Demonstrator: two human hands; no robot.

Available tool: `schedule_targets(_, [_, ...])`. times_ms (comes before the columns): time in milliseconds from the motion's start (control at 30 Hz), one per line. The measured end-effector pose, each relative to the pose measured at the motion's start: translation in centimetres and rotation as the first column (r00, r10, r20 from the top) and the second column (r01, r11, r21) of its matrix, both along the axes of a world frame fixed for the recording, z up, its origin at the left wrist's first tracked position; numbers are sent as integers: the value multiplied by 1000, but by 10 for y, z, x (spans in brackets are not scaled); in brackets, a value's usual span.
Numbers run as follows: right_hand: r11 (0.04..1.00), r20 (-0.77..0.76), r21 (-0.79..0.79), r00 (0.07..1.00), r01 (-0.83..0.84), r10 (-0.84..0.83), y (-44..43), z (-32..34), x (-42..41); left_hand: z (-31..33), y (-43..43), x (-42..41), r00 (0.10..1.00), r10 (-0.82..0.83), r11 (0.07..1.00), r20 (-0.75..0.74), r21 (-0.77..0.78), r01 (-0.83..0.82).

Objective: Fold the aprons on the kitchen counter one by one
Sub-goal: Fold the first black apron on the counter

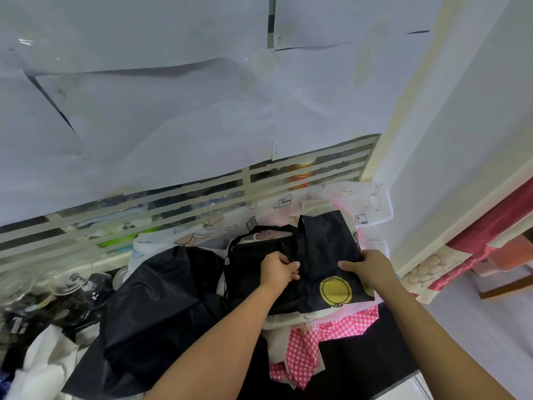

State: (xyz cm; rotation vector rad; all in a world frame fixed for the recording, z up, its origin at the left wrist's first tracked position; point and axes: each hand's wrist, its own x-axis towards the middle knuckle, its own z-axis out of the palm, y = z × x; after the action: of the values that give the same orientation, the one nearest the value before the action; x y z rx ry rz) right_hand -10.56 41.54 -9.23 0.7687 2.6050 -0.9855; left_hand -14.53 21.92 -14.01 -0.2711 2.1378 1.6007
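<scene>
A black apron with a yellow circle print [326, 255] lies partly folded on top of a pile on the dark counter [383, 350]. My left hand [278, 271] pinches the apron's fabric near its middle. My right hand [367, 268] grips its right edge, thumb on top. Under it lie a pink-and-white checked apron [323, 342] and a white printed apron [372, 203]. A larger crumpled black apron [161, 310] spreads to the left.
Upturned wine glasses [72, 281] stand at the left on the counter. White cloth [43, 368] lies at the lower left. A paper-covered slatted window [202, 197] backs the counter. A white wall [461, 140] stands on the right, with red fabric [490, 235] beyond.
</scene>
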Motion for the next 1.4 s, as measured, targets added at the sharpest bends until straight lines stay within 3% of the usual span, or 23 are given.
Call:
schedule_targets(133, [957,-38,250,986,-149,164,-28,24,4,1,-4,0,996,-75,994,-49,-88,70])
schedule_targets(200, [894,-49,372,956,-251,289,-49,41,6,4,-9,0,990,-137,988,18,-67,138])
schedule_targets(300, [847,-64,398,910,-352,409,-86,62,9,15,-18,1,961,-228,973,155,61,221])
schedule_targets(367, [837,-75,370,886,-402,458,-108,69,7,24,-28,6,945,-213,950,250,279,140])
schedule_targets(433, [818,-69,347,857,-458,510,-130,70,5,35,-39,12,912,-158,854,378,516,-66])
schedule_targets(533, [786,-69,246,798,-567,598,-158,58,12,38,-61,12,869,-22,735,494,597,-322])
schedule_targets(667, [669,101,-21,664,-743,741,-169,22,32,24,-97,1,826,164,751,540,474,-460])
schedule_targets(733, [626,119,-32,619,-779,776,-161,-2,38,21,-108,0,850,185,778,494,455,-433])
schedule_targets(767, [590,121,13,587,-807,800,-157,-13,41,21,-110,1,885,195,839,423,395,-374])
schedule_targets(833, [510,119,121,522,-852,844,-149,-32,46,16,-114,3,967,167,986,192,-8,-169])
schedule_targets(900, [471,105,182,493,-863,864,-145,-44,50,14,-114,9,995,100,898,-10,-429,-95])
schedule_targets(933, [463,101,203,489,-863,866,-144,-48,50,16,-113,13,992,121,850,-41,-511,-125])
schedule_targets(1000, [456,93,250,490,-854,867,-143,-55,51,15,-111,17,980,196,835,18,-528,-157])
schedule_targets(1100, [439,81,291,479,-850,874,-143,-59,54,12,-104,19,961,205,922,187,-365,-126])
schedule_targets(1167, [435,47,266,462,-860,886,-142,-62,54,8,-100,23,972,206,926,117,-344,-154])
schedule_targets(1233, [531,-74,168,526,-831,847,-139,-67,53,5,-98,26,981,192,912,32,-374,-166])
schedule_targets(1267, [646,-187,76,626,-759,757,-138,-69,52,5,-96,27,983,183,911,16,-378,-163])
schedule_targets(1333, [879,-395,-178,850,-442,348,-137,-65,48,4,-97,28,977,213,929,25,-315,-194])
schedule_targets(1367, [922,-424,-301,900,-245,101,-136,-59,45,2,-99,27,968,244,943,50,-245,-225])
schedule_targets(1400, [902,-377,-423,922,-82,-93,-132,-56,40,4,-100,28,959,268,954,93,-164,-251])
